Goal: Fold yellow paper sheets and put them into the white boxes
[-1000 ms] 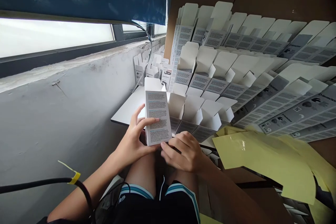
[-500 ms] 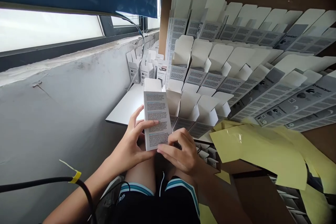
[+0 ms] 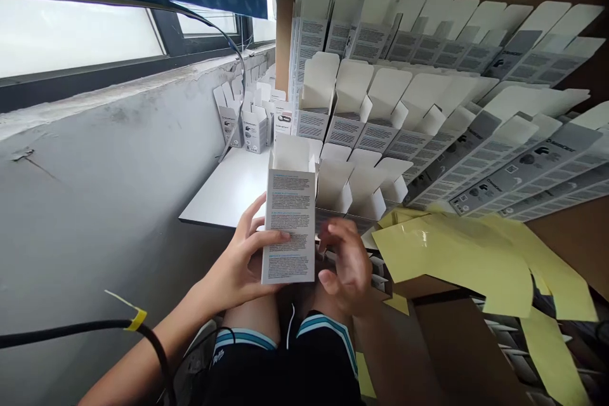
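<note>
A small white carton (image 3: 291, 203) with printed text stands upright above my lap, its top flaps raised. My left hand (image 3: 245, 260) is wrapped round the carton's left side and lower part, one finger lying across the printed face. Just right of the carton, my right hand (image 3: 349, 266) is off it, slightly blurred, with its fingers apart and curled and nothing seen in them. Behind the carton, more open-topped cartons (image 3: 333, 187) stand at the edge of a white table (image 3: 223, 187).
Rows of open cartons (image 3: 354, 133) fill the back and right. Yellow sheets (image 3: 447, 254) lie at the right over brown cardboard (image 3: 457, 342). A black cable (image 3: 71, 330) crosses the lower left beside the wall (image 3: 95, 203). Several printed cartons (image 3: 254, 130) stand by the window.
My right hand has let go of the carton's lower right corner and moved right, its fingers opening. The carton, still in my left hand, is more upright. The view has shifted slightly.
</note>
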`<state>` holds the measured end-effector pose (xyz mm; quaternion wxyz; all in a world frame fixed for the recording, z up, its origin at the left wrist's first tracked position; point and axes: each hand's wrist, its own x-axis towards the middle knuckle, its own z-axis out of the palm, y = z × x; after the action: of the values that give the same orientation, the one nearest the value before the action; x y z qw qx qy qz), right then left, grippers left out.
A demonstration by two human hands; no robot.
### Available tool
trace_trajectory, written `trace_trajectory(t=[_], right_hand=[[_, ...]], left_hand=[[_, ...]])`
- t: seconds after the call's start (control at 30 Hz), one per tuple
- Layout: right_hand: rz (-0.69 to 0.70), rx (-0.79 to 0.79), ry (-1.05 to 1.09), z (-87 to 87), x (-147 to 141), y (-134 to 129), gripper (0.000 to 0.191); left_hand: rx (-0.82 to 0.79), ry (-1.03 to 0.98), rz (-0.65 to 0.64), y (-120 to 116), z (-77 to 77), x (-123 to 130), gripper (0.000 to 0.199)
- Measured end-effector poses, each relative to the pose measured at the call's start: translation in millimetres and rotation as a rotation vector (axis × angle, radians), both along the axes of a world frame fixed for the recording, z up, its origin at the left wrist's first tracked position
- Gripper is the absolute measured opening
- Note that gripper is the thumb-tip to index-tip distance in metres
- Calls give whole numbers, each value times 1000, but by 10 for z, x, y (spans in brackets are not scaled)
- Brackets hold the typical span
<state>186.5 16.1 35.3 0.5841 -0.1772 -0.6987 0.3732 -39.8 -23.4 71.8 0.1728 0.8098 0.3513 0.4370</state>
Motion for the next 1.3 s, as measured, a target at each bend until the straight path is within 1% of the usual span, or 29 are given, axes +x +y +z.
trace_trajectory(t=[0.03,0.1,0.17,0.2,0.23,0.27,0.33,0.37,0.4,0.47,0.5,0.53,0.57,0.6,0.63,0.7,0.73,0.77,0.83,0.93,1.07,1.17,1.3], right_hand=[[32,-121,-5,-4,19,-30,61],[148,-319,-47,-3,59,-92,76],[256,-440,-45,-22,130,-148,83],[275,-472,-23,-50,192,-171,85],[261,-491,4,-93,279,-189,86],[218,-503,31,-148,394,-202,86],[68,-510,69,-275,703,-210,82],[-32,-520,82,-335,886,-205,79],[-147,-534,92,-384,1075,-192,76],[-386,-562,98,-438,1431,-137,72],[-477,-559,88,-446,1581,-92,72],[-539,-546,66,-446,1704,-34,72],[-567,-521,34,-445,1800,37,73],[-570,-494,-1,-449,1870,119,75],[-553,-471,-36,-462,1917,209,78],[-486,-444,-97,-523,1956,394,81],[-450,-437,-120,-567,1957,482,81],[-416,-434,-143,-616,1950,561,80],[-361,-429,-194,-710,1922,692,79],[-295,-423,-253,-796,1873,828,78],[-230,-417,-279,-837,1826,937,81],[-212,-422,-302,-874,1794,981,79],[-228,-423,-336,-965,1712,1014,77]], left_hand=[[18,3,-41,16,-19,18,64],[50,24,-120,49,-57,72,63],[85,72,-173,89,-93,149,61],[102,104,-199,112,-111,193,61],[116,136,-231,139,-130,236,62],[132,161,-264,169,-151,274,65],[169,157,-295,241,-214,325,78],[204,118,-271,285,-261,332,85],[253,50,-210,336,-321,327,91],[372,-139,-10,463,-480,287,95],[412,-235,101,538,-578,258,95],[412,-313,195,620,-684,230,95],[362,-366,262,705,-795,206,96],[263,-391,300,789,-905,189,96],[131,-394,313,868,-1011,180,99],[-126,-354,292,1000,-1188,183,104],[-218,-324,279,1049,-1254,191,104],[-281,-294,269,1087,-1302,202,102],[-357,-253,259,1134,-1353,221,94],[-404,-265,263,1170,-1371,227,84],[-420,-333,261,1204,-1403,202,76],[-423,-363,258,1222,-1438,183,71],[-411,-381,279,1229,-1462,168,72]])
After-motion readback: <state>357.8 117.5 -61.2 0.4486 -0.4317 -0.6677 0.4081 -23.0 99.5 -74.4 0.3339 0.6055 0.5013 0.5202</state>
